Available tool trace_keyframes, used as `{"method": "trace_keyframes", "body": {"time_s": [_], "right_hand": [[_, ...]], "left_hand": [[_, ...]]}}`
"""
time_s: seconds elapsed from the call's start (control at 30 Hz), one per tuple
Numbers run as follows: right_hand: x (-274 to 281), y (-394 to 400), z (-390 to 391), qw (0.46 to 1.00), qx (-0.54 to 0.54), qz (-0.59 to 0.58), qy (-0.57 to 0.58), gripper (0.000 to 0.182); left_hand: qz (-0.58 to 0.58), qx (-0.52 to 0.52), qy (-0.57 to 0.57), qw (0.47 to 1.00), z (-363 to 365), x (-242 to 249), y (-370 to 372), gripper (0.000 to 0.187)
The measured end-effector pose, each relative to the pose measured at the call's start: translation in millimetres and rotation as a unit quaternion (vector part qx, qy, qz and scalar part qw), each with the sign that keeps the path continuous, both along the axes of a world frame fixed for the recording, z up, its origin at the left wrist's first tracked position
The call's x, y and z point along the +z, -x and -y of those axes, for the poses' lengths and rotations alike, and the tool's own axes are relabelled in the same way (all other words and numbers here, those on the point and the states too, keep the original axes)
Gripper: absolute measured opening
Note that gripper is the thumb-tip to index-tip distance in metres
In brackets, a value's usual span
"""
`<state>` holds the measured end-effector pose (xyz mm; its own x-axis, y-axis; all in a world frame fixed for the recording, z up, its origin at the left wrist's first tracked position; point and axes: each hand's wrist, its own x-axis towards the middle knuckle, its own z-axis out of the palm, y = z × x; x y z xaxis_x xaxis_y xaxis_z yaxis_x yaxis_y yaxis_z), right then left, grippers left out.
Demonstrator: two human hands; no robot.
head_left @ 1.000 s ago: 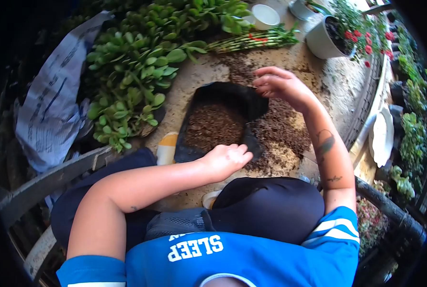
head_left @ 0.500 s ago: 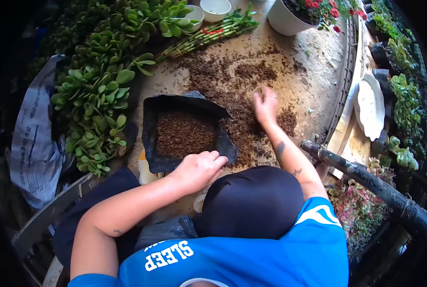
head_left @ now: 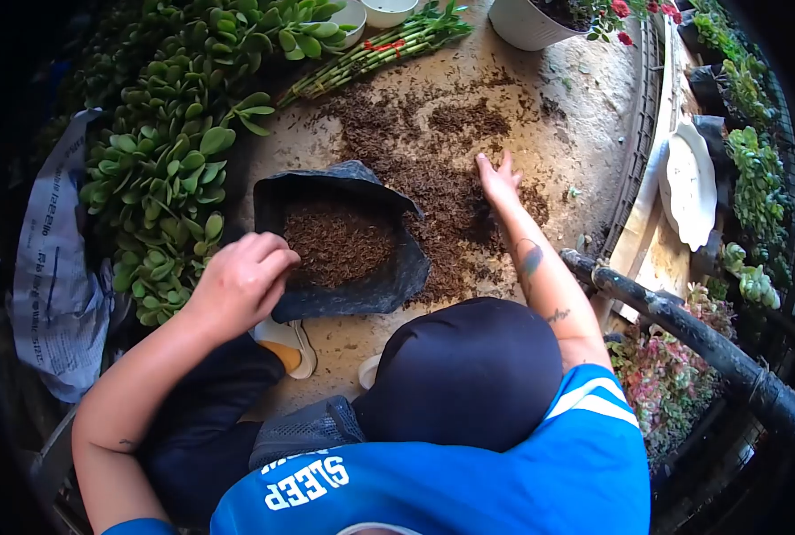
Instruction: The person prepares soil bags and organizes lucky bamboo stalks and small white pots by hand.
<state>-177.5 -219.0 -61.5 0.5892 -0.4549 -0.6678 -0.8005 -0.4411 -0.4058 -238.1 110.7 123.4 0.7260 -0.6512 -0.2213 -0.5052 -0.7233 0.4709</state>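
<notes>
Crumpled black grow bag [head_left: 389,281], crumbly soil [head_left: 340,242]

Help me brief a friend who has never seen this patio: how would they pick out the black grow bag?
Start at the big jade plant on the left of the sandy floor. Just right of it sits the black grow bag, with the left hand at its near corner. It is the only soft, dark container, part filled with brown soil; the pots beyond are white and rigid.

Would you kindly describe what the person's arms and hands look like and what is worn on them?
Both hands, left hand and right hand, are bare, with no gloves. The arms are bare below short blue sleeves; the right sleeve carries white stripes. The right forearm bears dark tattoos, and a small mark sits near the left elbow.
</notes>
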Motion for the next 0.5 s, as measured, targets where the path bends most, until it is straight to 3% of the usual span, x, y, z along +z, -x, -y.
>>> {"method": "trace_keyframes", "body": {"time_s": [0.07, 0.13, 0.23, 0.27, 0.33, 0.4, 0.5], "right_hand": [[-13, 5, 7, 0.997, 0.063, 0.027, 0.027, 0.076], [3, 17, -16, 0.982, 0.179, -0.015, -0.065, 0.083], [4, 42, -51, 0.911, 0.411, -0.005, -0.043, 0.093], [7, 47, -58, 0.877, 0.481, -0.015, -0.001, 0.092], [12, 54, -66, 0.840, 0.533, 0.001, 0.096, 0.085], [-4, 53, -60, 0.823, 0.557, 0.034, 0.109, 0.080], [-11, 46, -40, 0.805, 0.570, 0.118, 0.113, 0.062]], "left_hand": [[0.060, 0.028, 0.026, 0.997, -6, 4, -5, 0.025], [0.079, 0.086, -0.021, 0.993, -18, 1, -7, 0.026], [0.074, 0.135, -0.069, 0.986, -31, -12, 3, 0.026], [0.018, 0.175, -0.058, 0.983, -34, -18, 10, 0.026], [-0.069, 0.222, -0.043, 0.972, -37, -28, 20, 0.029], [-0.137, 0.243, -0.004, 0.960, -29, -32, 30, 0.034], [-0.061, 0.148, -0.024, 0.987, -20, -35, 35, 0.040]]}}
